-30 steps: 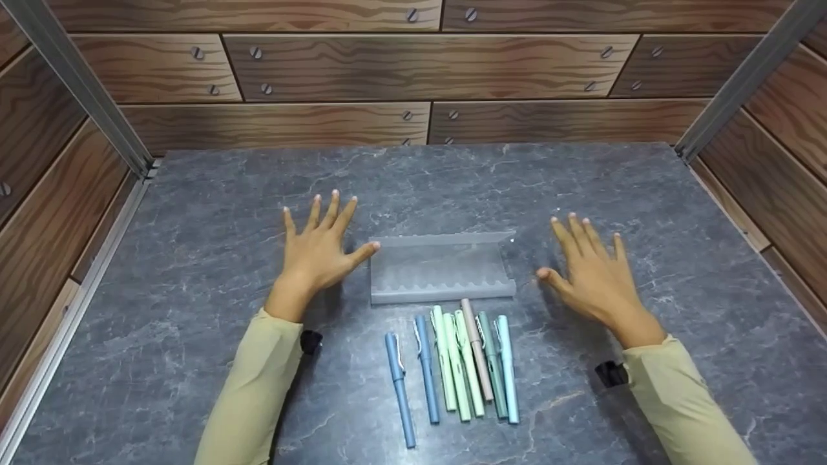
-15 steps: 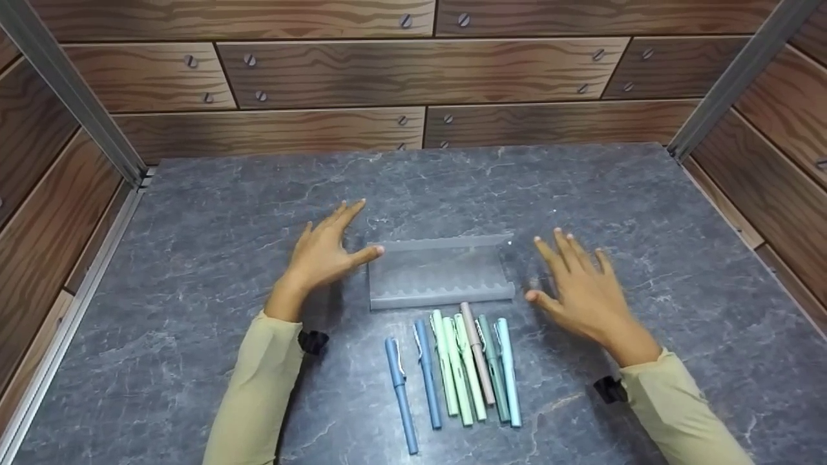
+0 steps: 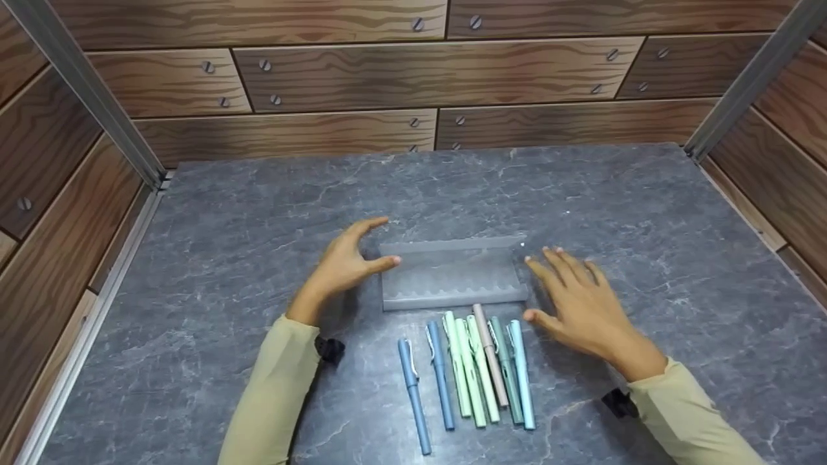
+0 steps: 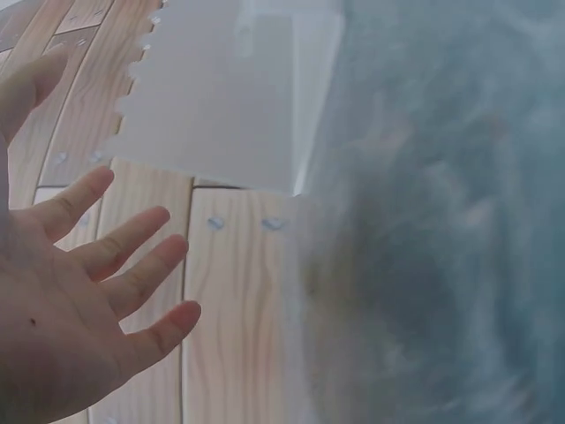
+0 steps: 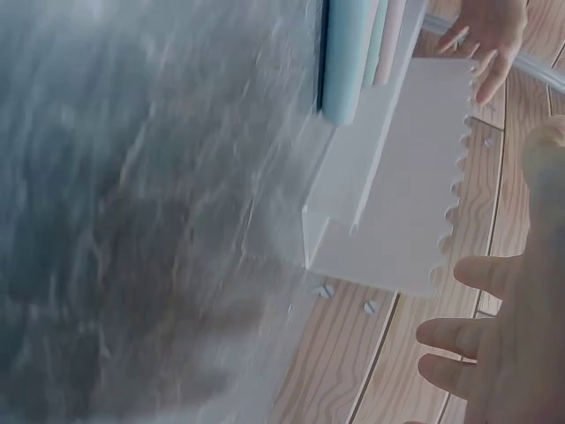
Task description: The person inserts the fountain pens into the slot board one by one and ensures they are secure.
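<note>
A frosted, see-through plastic pen case [image 3: 455, 278] with scalloped notches sits mid-table. At its left end hovers my left hand [image 3: 339, 265], thumb and fingers apart and holding nothing; the thumb tip overlaps the case's edge in the head view, and I cannot tell if it touches. My right hand [image 3: 585, 310] is just off the case's right end, fingers extended and spread. Both palms, left [image 4: 71, 300] and right [image 5: 508, 344], look bare in the wrist views. In front of the case lie several capped pens: blue [image 3: 413, 394], pale green [image 3: 470, 374], mauve-brown [image 3: 490, 355], dark green [image 3: 506, 368] and light blue [image 3: 522, 374].
The dark marbled table [image 3: 213, 258] spreads around the case and pens. Wood-patterned panels [image 3: 387, 74] wall the back and both sides. Metal rails [image 3: 97, 103] run up the corners and along the left edge.
My left hand has turned from flat and spread to side-on at the case's end. My right hand has moved left, closer to the case. Case and pens look unmoved apart from camera shift.
</note>
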A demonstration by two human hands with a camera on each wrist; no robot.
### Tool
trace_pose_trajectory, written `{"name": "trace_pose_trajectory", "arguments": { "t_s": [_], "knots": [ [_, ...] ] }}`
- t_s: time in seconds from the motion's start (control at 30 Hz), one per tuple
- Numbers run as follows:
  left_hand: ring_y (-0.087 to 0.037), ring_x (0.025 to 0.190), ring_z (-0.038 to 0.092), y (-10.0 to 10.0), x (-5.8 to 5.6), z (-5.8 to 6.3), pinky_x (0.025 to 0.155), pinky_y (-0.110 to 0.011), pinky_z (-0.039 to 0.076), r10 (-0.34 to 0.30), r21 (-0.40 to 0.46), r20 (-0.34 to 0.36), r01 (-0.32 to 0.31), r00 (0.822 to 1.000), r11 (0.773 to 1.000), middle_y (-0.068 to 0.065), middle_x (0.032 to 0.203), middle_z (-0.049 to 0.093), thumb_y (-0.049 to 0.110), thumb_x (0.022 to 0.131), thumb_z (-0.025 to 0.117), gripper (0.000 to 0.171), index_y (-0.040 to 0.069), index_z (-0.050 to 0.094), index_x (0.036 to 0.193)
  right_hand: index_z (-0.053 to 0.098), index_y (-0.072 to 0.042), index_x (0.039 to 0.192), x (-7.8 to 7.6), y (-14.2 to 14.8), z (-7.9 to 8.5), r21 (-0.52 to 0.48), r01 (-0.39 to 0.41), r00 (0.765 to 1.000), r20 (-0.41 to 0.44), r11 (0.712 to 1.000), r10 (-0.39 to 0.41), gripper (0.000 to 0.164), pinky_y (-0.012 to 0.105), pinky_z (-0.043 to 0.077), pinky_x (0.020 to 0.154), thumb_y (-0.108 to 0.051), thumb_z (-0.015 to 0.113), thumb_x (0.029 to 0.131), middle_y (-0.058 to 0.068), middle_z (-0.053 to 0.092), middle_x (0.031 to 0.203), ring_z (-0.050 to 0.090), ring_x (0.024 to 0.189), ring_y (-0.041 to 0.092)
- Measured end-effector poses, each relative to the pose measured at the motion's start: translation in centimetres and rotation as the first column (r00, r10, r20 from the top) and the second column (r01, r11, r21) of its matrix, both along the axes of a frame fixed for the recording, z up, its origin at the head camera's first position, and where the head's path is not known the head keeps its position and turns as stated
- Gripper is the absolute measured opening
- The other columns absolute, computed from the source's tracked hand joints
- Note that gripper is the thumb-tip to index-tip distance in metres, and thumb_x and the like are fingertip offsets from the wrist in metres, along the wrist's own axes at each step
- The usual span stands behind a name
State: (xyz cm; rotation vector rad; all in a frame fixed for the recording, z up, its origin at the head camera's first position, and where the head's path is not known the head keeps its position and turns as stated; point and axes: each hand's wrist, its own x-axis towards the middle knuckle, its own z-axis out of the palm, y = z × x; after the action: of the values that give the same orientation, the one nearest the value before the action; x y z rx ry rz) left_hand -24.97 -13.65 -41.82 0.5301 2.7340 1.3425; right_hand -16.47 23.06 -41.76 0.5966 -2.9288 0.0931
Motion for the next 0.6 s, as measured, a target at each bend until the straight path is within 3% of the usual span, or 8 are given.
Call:
{"name": "trace_pose_trajectory", "arguments": {
  "t_s": [0.27, 0.6],
  "knots": [
    [-0.032, 0.134, 0.044, 0.5, -0.1, -0.7, 0.108, -0.055, 0.036, -0.03, 0.119, 0.06, 0.023, 0.998, 0.993, -0.009, 0.145, 0.049, 0.03, 0.081, 0.077, 0.066, 0.015, 0.049, 0.14, 0.037, -0.013, 0.147, 0.8, -0.5, -0.8, -0.057, -0.051, 0.997, 0.05, 0.997, 0.054, 0.079, 0.063, 0.028, 0.107, -0.057, 0.06, 0.086, 0.02, 0.039, 0.149, 0.036, 0.135, 0.043],
    [-0.033, 0.132, 0.044, 0.1, -0.6, -0.6, 0.113, -0.051, 0.03, -0.057, 0.175, 0.087, 0.041, 0.995, 0.984, -0.01, 0.141, 0.051, 0.028, 0.081, 0.077, 0.061, 0.01, 0.053, 0.135, 0.044, -0.015, 0.144, 1.2, -1.0, -0.9, -0.18, -0.055, 0.988, 0.135, 0.982, 0.08, 0.078, 0.065, 0.032, 0.102, -0.051, 0.07, 0.08, 0.017, 0.045, 0.144, 0.041, 0.129, 0.041]
  ]
}}
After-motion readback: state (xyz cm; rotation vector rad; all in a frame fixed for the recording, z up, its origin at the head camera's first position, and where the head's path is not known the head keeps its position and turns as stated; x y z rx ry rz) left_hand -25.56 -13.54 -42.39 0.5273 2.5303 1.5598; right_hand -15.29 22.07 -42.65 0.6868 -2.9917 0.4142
